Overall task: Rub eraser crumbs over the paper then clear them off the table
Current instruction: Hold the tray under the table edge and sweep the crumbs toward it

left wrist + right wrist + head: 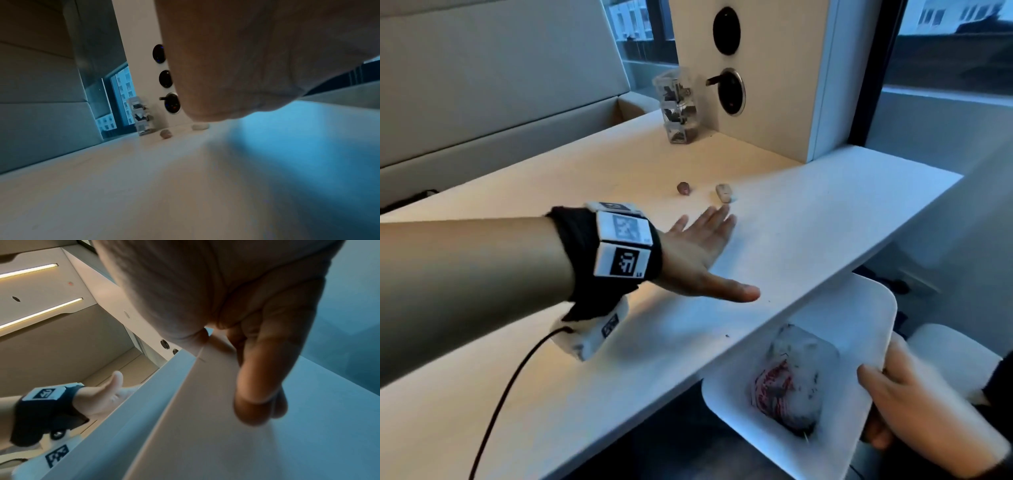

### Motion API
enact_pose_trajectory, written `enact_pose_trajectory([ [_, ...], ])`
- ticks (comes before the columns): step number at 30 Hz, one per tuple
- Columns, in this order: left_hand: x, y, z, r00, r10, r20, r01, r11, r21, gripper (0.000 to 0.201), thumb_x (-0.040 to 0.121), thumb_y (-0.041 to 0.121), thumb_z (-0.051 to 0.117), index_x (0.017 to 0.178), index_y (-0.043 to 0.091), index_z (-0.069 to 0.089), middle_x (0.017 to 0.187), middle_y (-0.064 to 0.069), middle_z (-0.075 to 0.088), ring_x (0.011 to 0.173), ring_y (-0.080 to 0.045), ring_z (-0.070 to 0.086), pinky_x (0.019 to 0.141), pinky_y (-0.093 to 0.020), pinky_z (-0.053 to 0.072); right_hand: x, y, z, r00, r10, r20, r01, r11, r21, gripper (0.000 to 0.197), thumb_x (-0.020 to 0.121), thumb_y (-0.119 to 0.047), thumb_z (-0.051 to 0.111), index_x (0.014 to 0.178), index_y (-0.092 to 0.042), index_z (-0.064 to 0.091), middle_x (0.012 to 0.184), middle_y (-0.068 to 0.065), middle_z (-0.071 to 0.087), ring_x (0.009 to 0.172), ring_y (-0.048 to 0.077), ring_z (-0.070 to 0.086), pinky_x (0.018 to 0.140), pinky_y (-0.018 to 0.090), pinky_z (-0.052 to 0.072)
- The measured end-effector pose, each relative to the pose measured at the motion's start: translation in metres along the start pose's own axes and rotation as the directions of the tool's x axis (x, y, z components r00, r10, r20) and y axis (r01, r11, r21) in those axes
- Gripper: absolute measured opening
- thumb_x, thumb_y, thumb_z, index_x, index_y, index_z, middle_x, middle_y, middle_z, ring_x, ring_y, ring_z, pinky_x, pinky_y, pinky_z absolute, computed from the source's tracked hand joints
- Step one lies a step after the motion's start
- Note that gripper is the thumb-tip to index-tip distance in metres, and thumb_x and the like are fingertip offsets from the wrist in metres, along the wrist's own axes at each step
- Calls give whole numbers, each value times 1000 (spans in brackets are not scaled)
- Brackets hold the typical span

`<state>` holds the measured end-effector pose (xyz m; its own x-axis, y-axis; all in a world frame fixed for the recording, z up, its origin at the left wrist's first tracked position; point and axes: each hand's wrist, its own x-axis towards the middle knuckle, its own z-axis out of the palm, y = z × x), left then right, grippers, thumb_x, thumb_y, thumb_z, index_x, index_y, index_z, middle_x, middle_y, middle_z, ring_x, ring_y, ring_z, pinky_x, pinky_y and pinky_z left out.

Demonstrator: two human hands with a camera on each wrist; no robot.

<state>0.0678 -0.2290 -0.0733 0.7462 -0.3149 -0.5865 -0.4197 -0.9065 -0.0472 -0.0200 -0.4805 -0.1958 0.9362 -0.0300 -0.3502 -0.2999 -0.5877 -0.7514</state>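
My left hand [709, 246] lies flat and open on the white table [808, 219], fingers straight and pointing toward a white eraser [723, 192] and a pinkish eraser [683, 188] just beyond the fingertips. A few dark crumbs [727, 336] sit near the table's front edge. My right hand [893, 394] grips the rim of a white bin [873, 308] held below that edge; crumpled paper [791, 373] lies inside. In the right wrist view the fingers [259, 369] curl around the bin wall [205, 418]. Both erasers, white [200, 127] and pinkish [165, 134], appear in the left wrist view.
A clear plastic holder [679, 106] stands at the back by a white panel [767, 68] with round sockets. A padded bench back [493, 85] runs along the left. A black cable [503, 394] trails from my left wrist.
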Motion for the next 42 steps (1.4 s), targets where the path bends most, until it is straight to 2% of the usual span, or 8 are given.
enact_pose_trajectory([
  [5,11,27,32,984,178,8,-178,983,-37,116,72,89,29,139,25,-40,140,8,-52,130,-11,-47,111,-44,-26,2,2,0,1000,-3,15,3,1000,3,15,92,-8,47,103,-16,42,54,16,70,44,32,67,44,34,55],
  [10,35,89,62,953,285,-107,-297,947,-121,126,46,85,-34,155,27,-7,157,12,-23,147,-12,-16,114,-63,-5,4,4,0,998,-58,-15,58,998,11,25,92,-1,51,114,-12,47,66,14,72,65,33,72,46,27,50],
  [14,-23,42,12,967,223,-123,-245,943,-224,106,80,80,36,142,33,-35,143,20,-46,129,3,-42,109,-32,-27,2,7,0,999,-40,10,40,997,63,15,94,-3,48,104,-14,45,55,20,68,44,36,66,41,35,53],
  [20,-34,-7,45,989,-66,132,80,991,-103,126,52,99,20,136,30,-44,139,7,-55,128,-15,-50,114,-45,-20,5,10,2,1000,-23,-6,23,996,81,16,91,-5,46,101,-16,44,55,21,68,43,39,65,42,37,54],
  [27,16,98,69,975,187,-121,-218,914,-343,72,100,52,34,151,35,-14,154,17,-28,137,1,-33,114,-42,-19,1,7,2,999,-33,-15,34,996,86,21,92,-4,52,111,-12,47,59,21,68,46,36,66,42,35,54],
  [31,-2,95,32,901,374,-219,-433,792,-430,93,82,78,37,139,49,-31,141,32,-42,124,16,-39,110,-35,-22,-6,-1,-2,999,-33,-14,34,995,98,39,84,-22,71,114,-14,47,63,17,69,48,29,67,48,32,58],
  [36,-3,-9,-2,991,-76,-106,48,968,-248,119,65,87,31,148,25,-27,152,9,-38,142,-13,-30,117,-43,-12,-2,6,-4,1000,14,-3,-13,999,35,18,91,-3,49,105,-14,45,55,20,68,41,36,64,48,44,58],
  [42,19,-46,16,920,-380,-97,323,875,-362,109,78,78,47,155,22,-6,161,1,-16,148,-19,-15,117,-41,-7,-3,0,-3,999,31,-7,-31,999,29,24,93,-5,48,111,-20,42,53,19,68,41,36,64,45,40,58],
])
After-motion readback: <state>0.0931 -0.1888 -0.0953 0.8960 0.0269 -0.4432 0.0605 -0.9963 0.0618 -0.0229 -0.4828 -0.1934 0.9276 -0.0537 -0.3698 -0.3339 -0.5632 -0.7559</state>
